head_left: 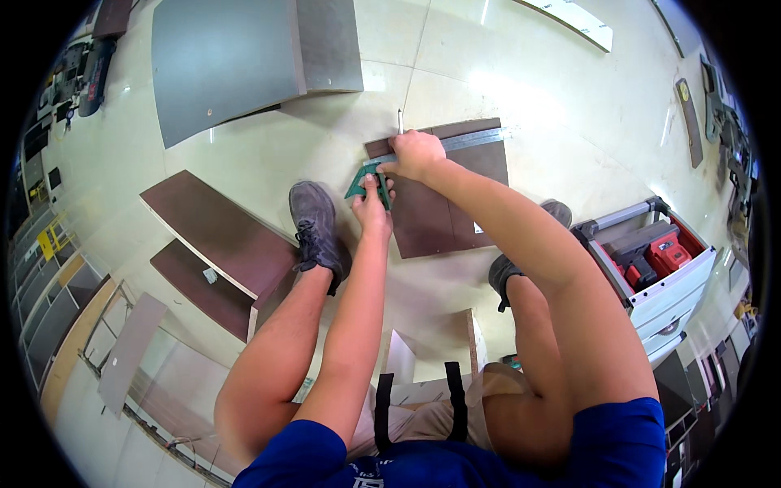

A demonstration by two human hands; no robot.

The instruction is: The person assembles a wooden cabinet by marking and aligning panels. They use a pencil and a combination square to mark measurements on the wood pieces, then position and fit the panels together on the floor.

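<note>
A dark brown board lies flat on the floor between my feet. Across its far part runs the metal blade of a carpenter's square. Its green stock sits at the board's left edge, where my left hand grips it with the fingers wrapped round. My right hand is closed over the blade's left part, close to the stock. A slim light-coloured pen sticks up from the right hand's fingers, pointing away from me. The pen's other end is hidden by the hand.
A toolbox with red power tools stands at the right. Brown joined panels rest beside my left leg. A large grey panel piece lies at the far left, a white strip at the far right. Panel edges rise between my legs.
</note>
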